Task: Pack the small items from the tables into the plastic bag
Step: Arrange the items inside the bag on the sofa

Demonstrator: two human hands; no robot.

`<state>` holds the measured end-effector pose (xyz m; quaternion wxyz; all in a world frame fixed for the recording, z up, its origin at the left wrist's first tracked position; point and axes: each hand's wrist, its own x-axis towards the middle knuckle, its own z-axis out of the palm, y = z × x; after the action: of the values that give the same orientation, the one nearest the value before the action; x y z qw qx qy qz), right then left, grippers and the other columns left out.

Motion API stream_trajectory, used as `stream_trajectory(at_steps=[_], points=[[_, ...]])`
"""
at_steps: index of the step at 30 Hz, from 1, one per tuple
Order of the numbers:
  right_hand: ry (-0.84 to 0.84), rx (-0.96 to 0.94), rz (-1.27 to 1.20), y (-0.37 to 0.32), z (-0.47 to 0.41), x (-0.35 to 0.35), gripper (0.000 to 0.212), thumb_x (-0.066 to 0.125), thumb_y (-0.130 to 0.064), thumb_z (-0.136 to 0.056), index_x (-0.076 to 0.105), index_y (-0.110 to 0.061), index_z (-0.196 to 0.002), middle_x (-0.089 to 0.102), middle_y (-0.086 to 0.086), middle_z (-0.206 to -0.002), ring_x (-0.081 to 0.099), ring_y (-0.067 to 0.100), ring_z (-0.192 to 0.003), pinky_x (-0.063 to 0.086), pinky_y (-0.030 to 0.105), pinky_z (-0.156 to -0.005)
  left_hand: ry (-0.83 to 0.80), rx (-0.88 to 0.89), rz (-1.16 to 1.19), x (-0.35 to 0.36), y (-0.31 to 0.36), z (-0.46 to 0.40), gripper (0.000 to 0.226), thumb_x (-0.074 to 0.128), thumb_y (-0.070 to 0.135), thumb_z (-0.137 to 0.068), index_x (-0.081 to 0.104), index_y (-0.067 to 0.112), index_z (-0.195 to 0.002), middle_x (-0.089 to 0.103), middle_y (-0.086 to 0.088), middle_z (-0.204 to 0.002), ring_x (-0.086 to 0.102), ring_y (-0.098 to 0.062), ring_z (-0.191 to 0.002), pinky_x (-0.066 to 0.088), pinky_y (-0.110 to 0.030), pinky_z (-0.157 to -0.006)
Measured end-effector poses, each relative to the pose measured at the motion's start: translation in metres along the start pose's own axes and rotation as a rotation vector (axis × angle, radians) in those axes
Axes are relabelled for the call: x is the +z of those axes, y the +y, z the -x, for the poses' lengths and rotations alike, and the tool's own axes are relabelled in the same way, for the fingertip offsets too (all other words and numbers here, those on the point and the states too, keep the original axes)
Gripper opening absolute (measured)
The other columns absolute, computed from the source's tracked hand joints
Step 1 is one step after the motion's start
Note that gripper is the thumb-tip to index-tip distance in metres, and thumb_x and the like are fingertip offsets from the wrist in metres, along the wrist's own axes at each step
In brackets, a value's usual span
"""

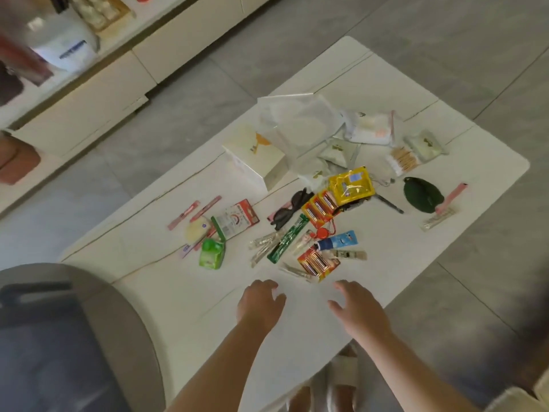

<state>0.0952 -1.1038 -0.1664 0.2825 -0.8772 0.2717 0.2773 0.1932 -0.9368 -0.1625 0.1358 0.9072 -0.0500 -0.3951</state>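
**Both hands empty over the near table edge, items spread ahead, bag at the far side**

I have my left hand (261, 301) and right hand (358, 306) low over the white table (166, 295), fingers loose and spread, gripping nothing. Neither touches an item.

Just beyond the fingertips: two orange battery packs, the near one (318, 263) and a second (320, 208) farther back. Between them one blue tube (338, 240), one long green sachet (287, 238), one red round tag (322, 232), and several clear thin sticks (264, 248), count unclear.

Left group: one green dispenser (211, 253), one red-and-white card pack (237, 220), two pink strips (194, 212).

Middle: one pair of dark sunglasses (289, 208), one yellow packet (351, 185), one white box (256, 156).

Right: one dark green pouch (421, 193), one pink stick (451, 197), one bundle of cotton swabs (404, 159).

Farthest: the plastic bag (297, 120), clear, crumpled, lying flat on the table behind the white box, looks empty as far as I can tell. Beside it to the right are several pale wrapped packets (371, 129), blurred.
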Motion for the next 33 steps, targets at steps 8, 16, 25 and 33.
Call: stream_trajectory(at_steps=[8, 16, 25, 33], points=[[0.043, -0.164, 0.17, -0.033, -0.072, 0.035, 0.029, 0.055, -0.027, -0.091, 0.053, -0.02, -0.119, 0.062, -0.001, -0.113, 0.06, 0.016, -0.102, 0.052, 0.029, -0.083, 0.095, 0.004, 0.034, 0.004, -0.022, -0.077, 0.039, 0.05, 0.031, -0.094, 0.051, 0.025, -0.132, 0.05, 0.001, -0.134, 0.047, -0.019, -0.123, 0.044, -0.033, -0.097], [0.092, -0.329, 0.397, -0.054, -0.113, 0.081, 0.04, 0.064, -0.01, -0.084, 0.053, -0.017, -0.122, 0.06, 0.001, -0.116, 0.057, 0.02, -0.106, 0.049, 0.03, -0.085, 0.217, 0.002, -0.031, 0.021, -0.037, -0.136, 0.038, 0.049, 0.018, -0.093, 0.051, 0.025, -0.13, 0.052, -0.002, -0.125, 0.046, -0.021, -0.116, 0.044, -0.033, -0.088], [0.191, -0.317, 0.324, -0.043, -0.116, 0.065, 0.018, 0.068, -0.02, -0.077, 0.063, -0.013, -0.093, 0.061, 0.003, -0.087, 0.059, 0.017, -0.075, 0.049, 0.027, -0.064, 0.252, -0.069, -0.066, 0.028, -0.024, -0.149, 0.023, 0.048, 0.016, -0.091, 0.054, 0.021, -0.113, 0.058, 0.0, -0.109, 0.054, -0.021, -0.104, 0.041, -0.033, -0.089], [0.166, -0.044, 0.445, 0.01, -0.13, 0.019, 0.033, 0.051, -0.031, -0.091, 0.048, -0.017, -0.12, 0.056, 0.003, -0.116, 0.06, 0.015, -0.096, 0.049, 0.026, -0.076, 0.26, -0.046, -0.013, 0.013, 0.01, -0.155, 0.011, 0.044, 0.012, -0.088, 0.035, 0.017, -0.093, 0.054, -0.002, -0.092, 0.048, -0.019, -0.08, 0.042, -0.032, -0.073]])
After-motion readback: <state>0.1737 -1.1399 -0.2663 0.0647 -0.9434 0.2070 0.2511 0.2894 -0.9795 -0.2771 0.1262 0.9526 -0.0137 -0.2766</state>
